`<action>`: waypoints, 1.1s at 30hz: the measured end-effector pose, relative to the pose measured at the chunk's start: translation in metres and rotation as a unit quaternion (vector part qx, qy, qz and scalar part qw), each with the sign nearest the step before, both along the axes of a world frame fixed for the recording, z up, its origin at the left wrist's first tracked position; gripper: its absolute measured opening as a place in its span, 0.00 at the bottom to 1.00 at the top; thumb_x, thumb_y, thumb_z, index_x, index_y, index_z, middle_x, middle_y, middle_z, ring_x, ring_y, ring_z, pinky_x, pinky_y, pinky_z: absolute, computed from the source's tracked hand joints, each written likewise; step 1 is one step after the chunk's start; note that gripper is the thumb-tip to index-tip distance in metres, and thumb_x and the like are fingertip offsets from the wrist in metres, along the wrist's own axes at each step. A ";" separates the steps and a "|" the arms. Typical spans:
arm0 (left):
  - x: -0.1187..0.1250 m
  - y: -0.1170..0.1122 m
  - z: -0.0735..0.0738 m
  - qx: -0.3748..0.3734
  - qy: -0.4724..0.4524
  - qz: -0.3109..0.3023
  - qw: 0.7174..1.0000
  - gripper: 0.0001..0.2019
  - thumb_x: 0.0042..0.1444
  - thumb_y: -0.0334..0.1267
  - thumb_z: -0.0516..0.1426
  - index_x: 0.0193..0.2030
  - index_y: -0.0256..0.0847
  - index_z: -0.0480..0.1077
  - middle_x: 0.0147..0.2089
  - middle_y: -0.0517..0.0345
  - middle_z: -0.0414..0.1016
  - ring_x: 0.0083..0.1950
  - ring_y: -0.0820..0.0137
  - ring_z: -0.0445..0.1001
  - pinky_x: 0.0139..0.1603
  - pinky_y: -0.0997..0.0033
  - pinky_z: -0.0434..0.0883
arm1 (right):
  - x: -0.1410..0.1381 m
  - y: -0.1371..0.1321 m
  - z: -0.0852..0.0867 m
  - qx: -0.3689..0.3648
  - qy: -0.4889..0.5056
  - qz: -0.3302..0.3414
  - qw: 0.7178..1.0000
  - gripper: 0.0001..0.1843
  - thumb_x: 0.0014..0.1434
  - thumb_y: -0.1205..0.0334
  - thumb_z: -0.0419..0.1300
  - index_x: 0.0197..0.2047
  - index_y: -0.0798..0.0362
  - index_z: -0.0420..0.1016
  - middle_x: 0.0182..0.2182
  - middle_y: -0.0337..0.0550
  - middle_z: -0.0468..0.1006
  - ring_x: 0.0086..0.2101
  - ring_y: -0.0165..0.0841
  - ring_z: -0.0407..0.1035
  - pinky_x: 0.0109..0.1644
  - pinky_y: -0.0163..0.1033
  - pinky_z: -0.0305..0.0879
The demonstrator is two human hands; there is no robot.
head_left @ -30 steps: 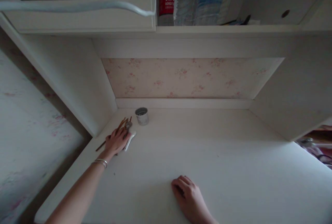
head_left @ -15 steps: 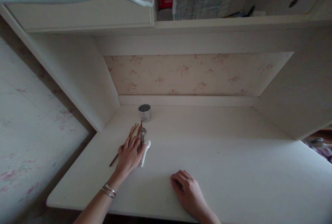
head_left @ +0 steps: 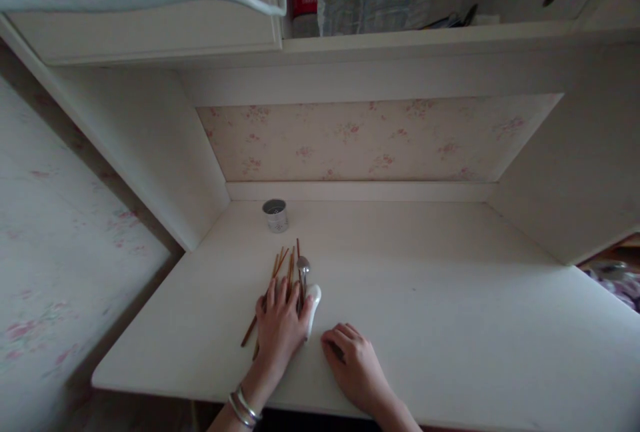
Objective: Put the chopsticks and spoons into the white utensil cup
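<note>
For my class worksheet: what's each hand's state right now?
Left hand: open, palm down over the chopsticks.
Right hand: loosely closed on the desk; whether holding anything, unclear.

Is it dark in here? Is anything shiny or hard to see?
Head view: dim light, nearly black under the white desk's front edge; head view: small bright glints on the silver bangles and metal spoon; head view: chopsticks look soft, and the left hand hides parts of them.

Cylindrical grey metal cup [head_left: 276,220], perforated: one. Silver metal spoon [head_left: 303,265], round-bowled: one. Glossy white spoon-like utensil [head_left: 314,299]: one. Thin brown wooden sticks [head_left: 250,331]: at least four, exact count hidden. Silver bangles [head_left: 245,406]: two.
</note>
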State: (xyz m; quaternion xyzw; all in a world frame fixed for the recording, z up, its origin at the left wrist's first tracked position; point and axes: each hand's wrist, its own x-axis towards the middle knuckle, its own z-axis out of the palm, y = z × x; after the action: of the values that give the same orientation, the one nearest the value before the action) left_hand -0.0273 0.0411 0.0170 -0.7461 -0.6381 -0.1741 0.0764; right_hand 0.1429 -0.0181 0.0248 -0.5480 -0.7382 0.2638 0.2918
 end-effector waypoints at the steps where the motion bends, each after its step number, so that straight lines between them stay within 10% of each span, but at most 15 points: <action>1: 0.004 0.000 0.000 0.004 -0.001 -0.007 1.000 0.22 0.64 0.52 0.49 0.59 0.48 0.71 0.64 0.43 0.68 0.68 0.44 0.59 0.60 0.36 0.61 | 0.000 0.000 0.000 0.001 0.002 0.002 1.000 0.12 0.66 0.67 0.53 0.36 0.49 0.77 0.33 0.40 0.78 0.37 0.34 0.71 0.42 0.35 0.64; 25: -0.026 0.060 0.003 -0.058 -0.051 -0.147 0.986 0.20 0.69 0.50 0.44 0.58 0.49 0.70 0.65 0.56 0.68 0.68 0.60 0.62 0.69 0.47 0.57 | -0.004 0.004 0.000 -0.009 0.009 -0.028 1.000 0.12 0.64 0.67 0.53 0.36 0.48 0.78 0.33 0.40 0.78 0.36 0.34 0.71 0.41 0.35 0.64; 33: -0.040 -0.008 -0.005 0.072 -0.233 -0.084 0.966 0.12 0.66 0.42 0.51 0.46 0.45 0.74 0.49 0.49 0.78 0.52 0.61 0.77 0.54 0.57 0.75 | 0.002 0.061 0.018 -0.073 0.123 -0.061 0.988 0.12 0.61 0.61 0.54 0.36 0.53 0.79 0.31 0.42 0.81 0.32 0.33 0.73 0.35 0.34 0.67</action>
State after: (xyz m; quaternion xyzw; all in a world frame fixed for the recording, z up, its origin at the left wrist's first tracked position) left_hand -0.0674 0.0335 0.0121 -0.7282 -0.5594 -0.3943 -0.0352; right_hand 0.1452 0.0428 0.0423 -0.5751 -0.6410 0.3637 0.3552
